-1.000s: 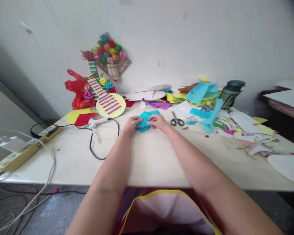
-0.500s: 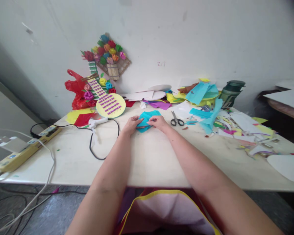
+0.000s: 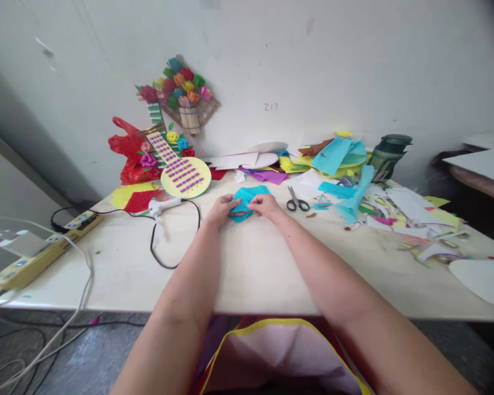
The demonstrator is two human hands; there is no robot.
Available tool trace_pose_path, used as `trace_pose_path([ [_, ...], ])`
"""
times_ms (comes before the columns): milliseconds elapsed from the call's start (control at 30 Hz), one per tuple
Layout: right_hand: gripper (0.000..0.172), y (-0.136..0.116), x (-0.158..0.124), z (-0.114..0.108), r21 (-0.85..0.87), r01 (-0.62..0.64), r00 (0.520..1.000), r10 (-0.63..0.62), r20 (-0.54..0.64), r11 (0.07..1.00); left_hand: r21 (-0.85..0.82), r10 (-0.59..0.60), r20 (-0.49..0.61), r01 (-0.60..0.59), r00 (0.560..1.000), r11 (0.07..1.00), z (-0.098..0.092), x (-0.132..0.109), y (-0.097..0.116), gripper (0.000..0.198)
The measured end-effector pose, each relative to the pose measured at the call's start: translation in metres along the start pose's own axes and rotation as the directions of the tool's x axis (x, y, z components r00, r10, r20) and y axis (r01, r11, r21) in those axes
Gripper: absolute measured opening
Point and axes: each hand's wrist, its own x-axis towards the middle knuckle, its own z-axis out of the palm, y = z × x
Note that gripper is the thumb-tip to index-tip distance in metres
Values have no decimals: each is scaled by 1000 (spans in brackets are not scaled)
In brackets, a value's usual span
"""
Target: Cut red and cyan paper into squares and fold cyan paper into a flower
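Both my hands are on a piece of blue crepe-like paper (image 3: 249,193) over the middle of the table. My left hand (image 3: 222,210) grips its left edge between thumb and fingers. On the other side, my right hand (image 3: 264,207) pinches the paper's near right part. A thin brownish strip seems to lie along the paper's near edge between the hands, too small to make out. Black-handled scissors (image 3: 298,205) lie just right of my right hand. A white glue gun (image 3: 164,205) with a black cord rests to the left.
A yellow power strip (image 3: 45,249) with cables is at the left edge. A guitar-shaped paper craft (image 3: 185,176) and a red plastic bag (image 3: 127,148) stand at the back left. Paper scraps (image 3: 395,211) and a dark green bottle (image 3: 389,159) are on the right.
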Motion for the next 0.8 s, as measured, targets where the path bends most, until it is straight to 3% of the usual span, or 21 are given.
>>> trace_pose_path([
  [633, 15, -4, -2, 1, 10, -47, 999, 47, 1, 999, 50, -7, -22, 8, 1000, 999, 2, -1, 0, 38],
  [800, 34, -7, -3, -1, 80, -57, 998, 58, -5, 995, 57, -1, -5, 1, 1000, 998, 2, -1, 0, 38],
])
